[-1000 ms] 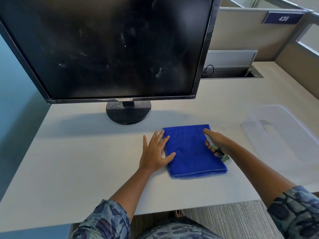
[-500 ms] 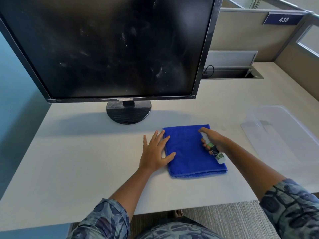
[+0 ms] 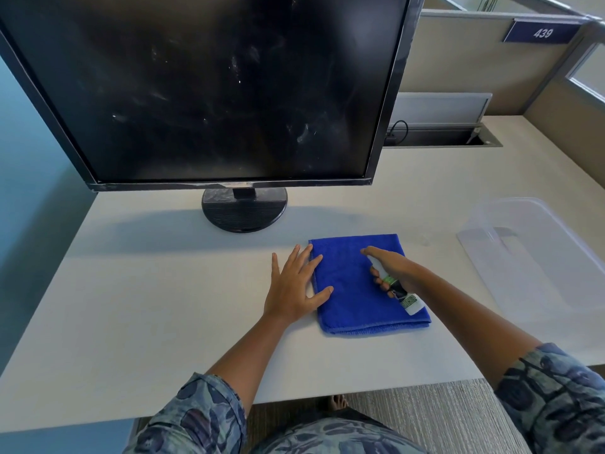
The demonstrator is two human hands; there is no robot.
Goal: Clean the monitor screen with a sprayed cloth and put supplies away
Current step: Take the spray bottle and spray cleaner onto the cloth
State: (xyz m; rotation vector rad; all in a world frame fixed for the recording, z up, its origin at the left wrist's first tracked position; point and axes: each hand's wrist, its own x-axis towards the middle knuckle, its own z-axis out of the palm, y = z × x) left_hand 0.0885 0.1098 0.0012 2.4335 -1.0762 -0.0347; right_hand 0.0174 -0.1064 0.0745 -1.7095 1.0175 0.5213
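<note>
Two hands on cloth (image 3: 357, 283): left hand (image 3: 293, 286) flat, pinning edge; right hand (image 3: 394, 271) has swung bottle (image 3: 397, 290) inward, finger on nozzle, spraying likely.

Folded microfibre cloth (image 3: 360, 286): saturated royal blue. Small spray bottle (image 3: 397, 291): white, label green and black. Flat-panel monitor (image 3: 209, 90): black bezel and round base, dark screen with pale grey smudges. Surface (image 3: 147, 306): off-white. Sleeves (image 3: 203, 417): blue-grey leaf print. Plastic lidded bin (image 3: 537, 253): translucent, colourless. Partition sign (image 3: 541, 32): navy, white "439".
</note>
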